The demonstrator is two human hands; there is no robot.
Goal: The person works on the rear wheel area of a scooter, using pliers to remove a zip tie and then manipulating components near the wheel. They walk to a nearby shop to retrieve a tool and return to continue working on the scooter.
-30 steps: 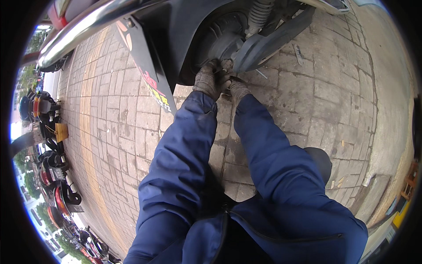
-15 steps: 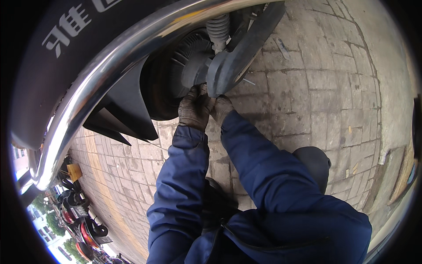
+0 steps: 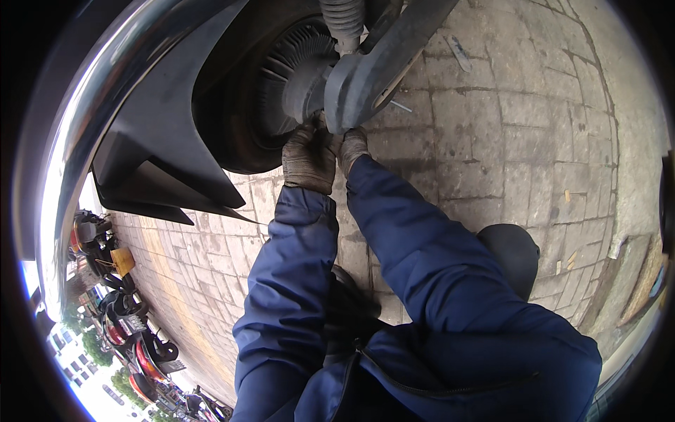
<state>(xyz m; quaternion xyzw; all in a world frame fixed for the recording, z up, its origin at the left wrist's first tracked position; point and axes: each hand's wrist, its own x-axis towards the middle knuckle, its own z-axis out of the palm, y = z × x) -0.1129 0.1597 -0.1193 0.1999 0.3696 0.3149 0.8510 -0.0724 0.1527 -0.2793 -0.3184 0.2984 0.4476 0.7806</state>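
My left hand (image 3: 308, 158), in a dirty knit glove, has its fingers curled at the lower part of a scooter's wheel hub (image 3: 299, 98), just left of the end of a dark grey swing arm (image 3: 351, 91). Tucked against that arm's lower end is my right hand (image 3: 354, 148), also gloved, fingers bent and mostly hidden. Whatever either hand grips is too hidden to make out. A coiled shock absorber (image 3: 342, 21) rises above the hub, and a black plastic mudguard (image 3: 151, 84) spreads to the left of the wheel.
A curved chrome bar (image 3: 58, 183) arches over the left side. A thin metal rod (image 3: 401, 105) and a flat piece (image 3: 459, 53) lie on the paving (image 3: 520, 176). Parked scooters (image 3: 133, 337) line the lower left; a concrete edge (image 3: 633, 141) runs along the right.
The view has shifted, bringing the chrome bar, mudguard and ribbed hub larger into sight than a second ago. Both hands remain at the hub and arm end, with small finger movement.
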